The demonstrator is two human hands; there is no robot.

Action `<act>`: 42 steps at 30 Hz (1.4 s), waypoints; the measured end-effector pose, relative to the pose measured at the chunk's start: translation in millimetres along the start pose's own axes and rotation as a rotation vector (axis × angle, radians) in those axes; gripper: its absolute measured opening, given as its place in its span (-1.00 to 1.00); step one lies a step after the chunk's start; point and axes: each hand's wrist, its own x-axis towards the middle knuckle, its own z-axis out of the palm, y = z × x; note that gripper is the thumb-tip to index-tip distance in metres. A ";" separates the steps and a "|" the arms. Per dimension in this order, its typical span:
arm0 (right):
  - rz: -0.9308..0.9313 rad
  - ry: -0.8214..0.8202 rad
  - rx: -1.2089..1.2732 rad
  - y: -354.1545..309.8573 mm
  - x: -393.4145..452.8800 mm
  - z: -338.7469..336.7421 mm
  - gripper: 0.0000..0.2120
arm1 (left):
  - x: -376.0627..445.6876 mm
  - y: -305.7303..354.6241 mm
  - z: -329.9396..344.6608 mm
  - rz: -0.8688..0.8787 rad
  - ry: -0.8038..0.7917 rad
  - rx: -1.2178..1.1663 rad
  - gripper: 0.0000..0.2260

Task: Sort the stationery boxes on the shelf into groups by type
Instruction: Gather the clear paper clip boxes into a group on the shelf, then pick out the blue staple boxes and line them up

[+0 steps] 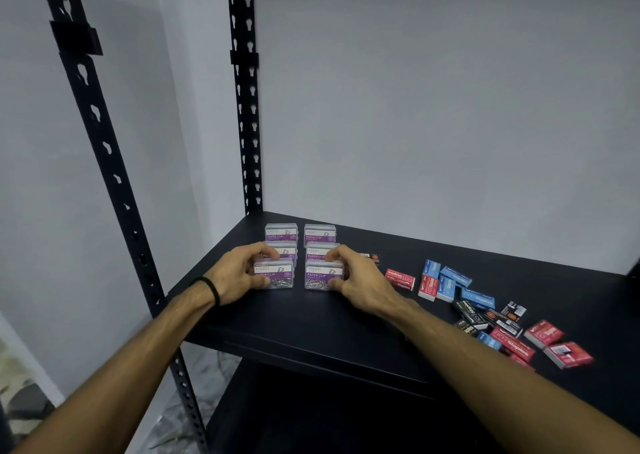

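Clear paper-clip boxes (300, 256) gripped, seemingly, by both hands: left hand (239, 273), right hand (360, 278).

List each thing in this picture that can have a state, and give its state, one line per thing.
paper clip boxes: six, lids closed, in two neat columns
left hand: grips the front left box
right hand: grips the front right box
staple boxes: red, blue and black, closed, scattered unsorted
shelf: bare in front of the hands

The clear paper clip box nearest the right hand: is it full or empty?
Not empty: the front right paper clip box shows metal clips heaped behind its clear wall, below the label. How full cannot be told.
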 end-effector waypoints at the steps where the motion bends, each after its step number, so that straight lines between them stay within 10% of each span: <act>1: 0.001 -0.002 0.000 0.3 0.1 -0.2 -0.64 | 0.4 -0.3 0.0 0.002 -0.001 -0.001 -0.63; 25: -0.064 0.081 -0.070 3.0 -3.7 -2.1 -0.55 | 3.0 -1.2 -5.1 -0.006 0.028 0.190 -0.62; 42: 0.045 0.300 -0.113 43.1 -50.9 -120.7 -0.88 | 54.4 128.6 75.4 0.388 0.102 0.224 -0.81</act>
